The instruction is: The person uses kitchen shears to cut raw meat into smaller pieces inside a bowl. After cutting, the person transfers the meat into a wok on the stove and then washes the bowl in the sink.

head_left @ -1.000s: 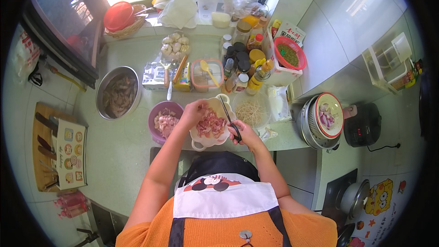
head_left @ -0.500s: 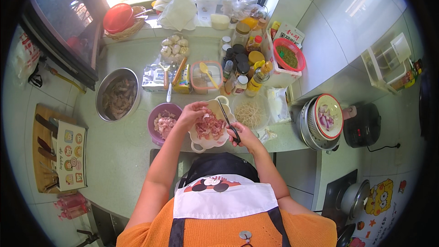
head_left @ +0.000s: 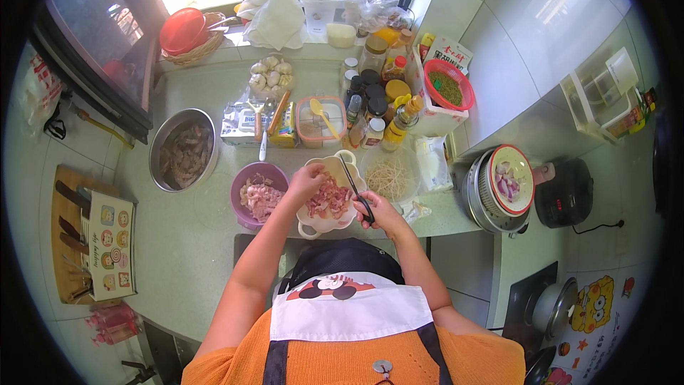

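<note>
A white scalloped bowl (head_left: 322, 227) with small handles stands at the counter's front edge, with cut pieces of pink raw meat (head_left: 332, 199) inside. Over its left side my left hand (head_left: 306, 181) is closed, fingertips down at the meat; whatever they pinch is hidden. My right hand (head_left: 385, 215) grips the black handles of a pair of scissors (head_left: 353, 180) at the bowl's right rim. The blades point up and away across the bowl. Close by my left wrist sits a purple bowl (head_left: 236, 203) holding larger pieces of pale pink meat (head_left: 261, 198).
A steel basin (head_left: 154, 148) of shrimp-like food stands left. Right of the white bowl are bean sprouts (head_left: 388, 177) in a clear dish. Behind are a lidded container (head_left: 306, 130), garlic (head_left: 271, 75) and several seasoning bottles (head_left: 396, 128). Stacked colanders (head_left: 484, 189) stand right.
My left hand has shifted slightly to the right and down over the white bowl, showing more of the meat in the purple bowl. The right hand and scissors look unmoved.
</note>
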`<state>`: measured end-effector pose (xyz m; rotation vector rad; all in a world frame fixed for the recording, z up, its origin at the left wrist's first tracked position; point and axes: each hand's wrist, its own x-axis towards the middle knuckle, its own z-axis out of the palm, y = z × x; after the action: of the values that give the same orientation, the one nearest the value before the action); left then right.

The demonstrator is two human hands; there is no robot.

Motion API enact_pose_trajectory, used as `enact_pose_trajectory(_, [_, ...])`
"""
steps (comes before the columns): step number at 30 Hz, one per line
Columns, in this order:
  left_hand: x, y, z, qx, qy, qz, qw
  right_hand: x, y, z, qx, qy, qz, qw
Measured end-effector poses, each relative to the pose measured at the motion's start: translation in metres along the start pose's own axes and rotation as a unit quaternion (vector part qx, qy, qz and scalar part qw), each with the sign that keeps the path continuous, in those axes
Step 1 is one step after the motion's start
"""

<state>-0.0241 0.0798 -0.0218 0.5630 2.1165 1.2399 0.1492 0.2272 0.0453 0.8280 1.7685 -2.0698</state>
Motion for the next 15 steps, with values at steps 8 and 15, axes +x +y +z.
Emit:
enact_pose_trajectory(8, [0.003,-0.014,0.008,-0.187,-0.013,0.004,0.982,0.000,0.001,0.002,-0.007,-0.002,0.001,1.000])
enact_pose_trajectory(15, [0.006,-0.014,0.008,-0.166,0.004,-0.012,0.986,0.000,0.000,0.003,-0.011,-0.003,0.004,1.000])
